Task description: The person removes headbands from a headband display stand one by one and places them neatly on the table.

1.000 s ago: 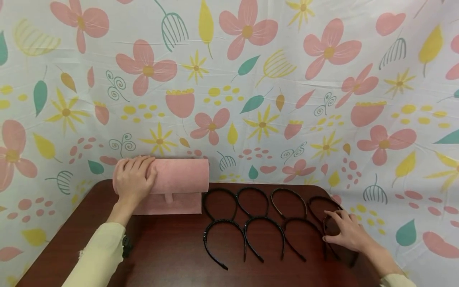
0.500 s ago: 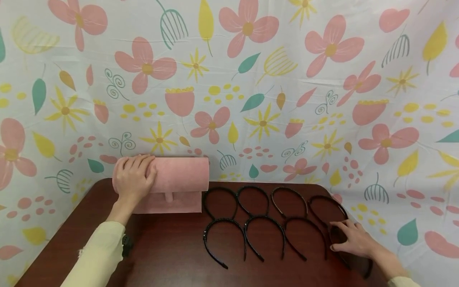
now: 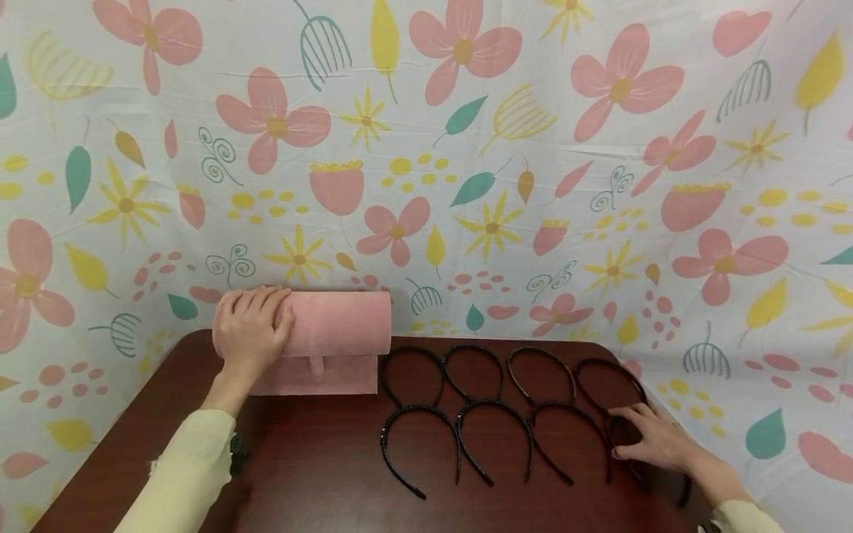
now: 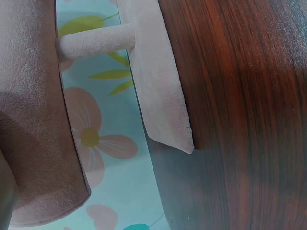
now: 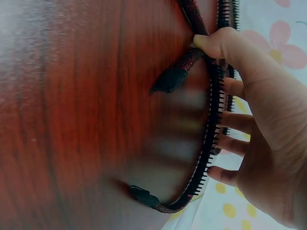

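My left hand (image 3: 252, 326) lies over the left end of a pink plush headband stand (image 3: 343, 326), fingers bent over its roll and thumb along the front. In the left wrist view the stand's base (image 4: 160, 91) sits on the table, joined to the roll by a short post. At the table's right edge my right hand (image 3: 656, 440) holds a dark headband (image 5: 211, 115) with comb-like teeth. Its thumb presses near one tip and the fingertips touch the toothed band. In the head view the hand hides part of this headband.
Several black headbands (image 3: 418, 407) lie in two rows on the dark wooden table (image 3: 313, 459), between the stand and my right hand. A flower-patterned cloth (image 3: 426, 133) hangs behind the table. A dark device (image 3: 238, 451) is strapped at my left wrist.
My right hand has shifted right and slightly down with the headband, separating it from the neighbouring one, then edged back a little left. The left hand has stayed on the stand.
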`<state>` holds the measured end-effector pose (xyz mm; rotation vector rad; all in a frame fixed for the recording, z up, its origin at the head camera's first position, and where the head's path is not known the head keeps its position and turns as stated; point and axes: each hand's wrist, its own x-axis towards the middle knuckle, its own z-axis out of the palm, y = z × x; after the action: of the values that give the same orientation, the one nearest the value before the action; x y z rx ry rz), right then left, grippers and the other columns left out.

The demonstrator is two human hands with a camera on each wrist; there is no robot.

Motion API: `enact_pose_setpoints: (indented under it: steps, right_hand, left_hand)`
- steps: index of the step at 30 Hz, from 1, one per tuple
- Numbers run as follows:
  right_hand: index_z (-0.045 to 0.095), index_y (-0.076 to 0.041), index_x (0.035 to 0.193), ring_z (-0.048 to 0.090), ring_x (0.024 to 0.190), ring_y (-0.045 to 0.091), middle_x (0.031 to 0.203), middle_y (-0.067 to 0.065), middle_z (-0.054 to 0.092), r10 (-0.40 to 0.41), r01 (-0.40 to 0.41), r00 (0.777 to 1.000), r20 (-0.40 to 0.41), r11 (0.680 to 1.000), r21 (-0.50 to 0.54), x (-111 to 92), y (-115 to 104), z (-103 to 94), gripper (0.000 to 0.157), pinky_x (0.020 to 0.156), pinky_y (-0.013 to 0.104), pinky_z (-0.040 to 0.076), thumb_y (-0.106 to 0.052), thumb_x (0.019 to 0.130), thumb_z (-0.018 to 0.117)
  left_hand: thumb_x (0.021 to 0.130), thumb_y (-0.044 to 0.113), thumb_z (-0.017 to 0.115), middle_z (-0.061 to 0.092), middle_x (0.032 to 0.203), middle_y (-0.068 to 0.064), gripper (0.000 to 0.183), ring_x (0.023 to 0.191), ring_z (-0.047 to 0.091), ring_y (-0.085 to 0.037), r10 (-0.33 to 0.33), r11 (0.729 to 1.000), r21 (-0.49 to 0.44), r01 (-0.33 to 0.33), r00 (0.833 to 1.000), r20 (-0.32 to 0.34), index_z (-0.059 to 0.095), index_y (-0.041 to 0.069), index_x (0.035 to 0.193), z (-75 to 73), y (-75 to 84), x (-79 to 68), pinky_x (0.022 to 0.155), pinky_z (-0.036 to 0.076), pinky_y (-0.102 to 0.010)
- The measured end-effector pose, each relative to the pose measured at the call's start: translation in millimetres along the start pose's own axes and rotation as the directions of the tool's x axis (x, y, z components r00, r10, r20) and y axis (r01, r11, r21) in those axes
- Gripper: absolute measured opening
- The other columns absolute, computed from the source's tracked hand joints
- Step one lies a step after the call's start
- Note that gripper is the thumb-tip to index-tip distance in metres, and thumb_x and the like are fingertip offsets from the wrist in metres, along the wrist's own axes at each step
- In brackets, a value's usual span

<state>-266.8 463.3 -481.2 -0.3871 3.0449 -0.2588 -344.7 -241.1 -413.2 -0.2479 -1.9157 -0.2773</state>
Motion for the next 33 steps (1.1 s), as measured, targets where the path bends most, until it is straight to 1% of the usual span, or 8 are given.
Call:
enact_pose_setpoints:
  steps: [3, 6, 13, 20, 23, 26, 30, 33]
  right_hand:
    - [0.06, -0.006, 0.131, 0.052, 0.106, 0.051, 0.123, 0.023, 0.056, -0.025, 0.025, 1.0, -0.006, 1.0, 0.004, 3.6, 3.3, -0.6, 0.069, 0.075, 0.062, 0.046, -0.048, 0.078, 0.076]
    - [0.06, -0.005, 0.132, 0.051, 0.106, 0.051, 0.124, 0.024, 0.055, -0.033, 0.033, 0.999, -0.008, 0.999, 0.013, 6.4, 6.0, -1.0, 0.07, 0.076, 0.061, 0.046, -0.047, 0.078, 0.076]
    - [0.058, -0.005, 0.134, 0.047, 0.114, 0.059, 0.129, 0.027, 0.053, -0.025, 0.025, 1.0, 0.007, 1.0, 0.017, 8.2, 6.6, -2.7, 0.071, 0.079, 0.066, 0.045, -0.047, 0.079, 0.075]
    - [0.058, -0.004, 0.134, 0.043, 0.118, 0.063, 0.134, 0.031, 0.05, -0.032, 0.032, 0.999, 0.002, 0.998, 0.055, 6.3, 4.2, -4.2, 0.062, 0.081, 0.068, 0.044, -0.043, 0.088, 0.069]
    - [0.058, -0.004, 0.135, 0.042, 0.12, 0.062, 0.136, 0.032, 0.049, -0.036, 0.038, 0.999, -0.027, 0.996, 0.078, 3.4, 3.4, -4.3, 0.058, 0.083, 0.068, 0.043, -0.041, 0.091, 0.066]
    - [0.057, -0.004, 0.136, 0.042, 0.123, 0.058, 0.138, 0.03, 0.049, -0.048, 0.055, 0.996, -0.076, 0.995, 0.087, 2.0, 0.9, -3.9, 0.057, 0.087, 0.069, 0.041, -0.041, 0.093, 0.064]
    - [0.058, -0.005, 0.136, 0.043, 0.125, 0.053, 0.139, 0.025, 0.05, -0.066, 0.079, 0.987, -0.146, 0.994, 0.08, 2.9, -7.4, -5.7, 0.056, 0.091, 0.068, 0.039, -0.042, 0.094, 0.063]
    - [0.057, -0.005, 0.136, 0.042, 0.125, 0.052, 0.14, 0.023, 0.05, -0.068, 0.085, 0.983, -0.169, 0.991, 0.099, 3.5, -16.2, -11.0, 0.055, 0.091, 0.068, 0.039, -0.041, 0.096, 0.061]
  left_hand:
    - [0.093, 0.038, 0.047, 0.075, 0.106, -0.01, 0.043, 0.1, 0.068, -0.033, 0.002, 1.0, 0.003, -0.002, 1.0, -0.002, 0.076, 0.01, 0.105, 0.0, 0.6, 0.5, 0.098, 0.044, -0.05]
    - [0.093, 0.038, 0.047, 0.075, 0.106, -0.01, 0.042, 0.1, 0.068, -0.034, 0.007, 1.0, 0.007, -0.006, 1.0, -0.008, 0.076, 0.01, 0.105, -0.5, 1.3, 1.7, 0.098, 0.044, -0.051]
    - [0.093, 0.037, 0.047, 0.075, 0.108, -0.01, 0.042, 0.101, 0.067, -0.034, 0.01, 1.0, 0.007, -0.01, 1.0, 0.014, 0.076, 0.01, 0.106, -1.8, 2.2, 2.2, 0.1, 0.042, -0.05]
    - [0.093, 0.035, 0.05, 0.074, 0.11, -0.011, 0.039, 0.103, 0.066, -0.034, 0.014, 1.0, -0.013, -0.014, 0.999, 0.036, 0.075, 0.009, 0.109, -8.2, 5.1, 2.3, 0.1, 0.041, -0.051]
    - [0.094, 0.034, 0.05, 0.073, 0.112, -0.012, 0.039, 0.106, 0.065, -0.035, 0.019, 0.999, -0.032, -0.017, 0.998, 0.064, 0.074, 0.008, 0.111, -10.9, 6.6, 3.2, 0.101, 0.04, -0.052]
    - [0.095, 0.034, 0.049, 0.072, 0.114, -0.013, 0.04, 0.109, 0.063, -0.037, 0.019, 0.999, -0.051, -0.014, 0.995, 0.103, 0.073, 0.008, 0.113, -12.4, 7.2, 3.6, 0.103, 0.038, -0.053]
    - [0.095, 0.031, 0.052, 0.072, 0.116, -0.014, 0.037, 0.112, 0.062, -0.037, 0.011, 0.996, -0.086, 0.0, 0.993, 0.118, 0.073, 0.006, 0.113, -14.1, 7.2, 2.5, 0.104, 0.036, -0.052]
    - [0.094, 0.028, 0.055, 0.071, 0.117, -0.015, 0.035, 0.115, 0.059, -0.037, -0.003, 0.991, -0.131, 0.018, 0.993, 0.117, 0.072, 0.005, 0.113, -16.5, 8.4, 0.7, 0.105, 0.034, -0.052]
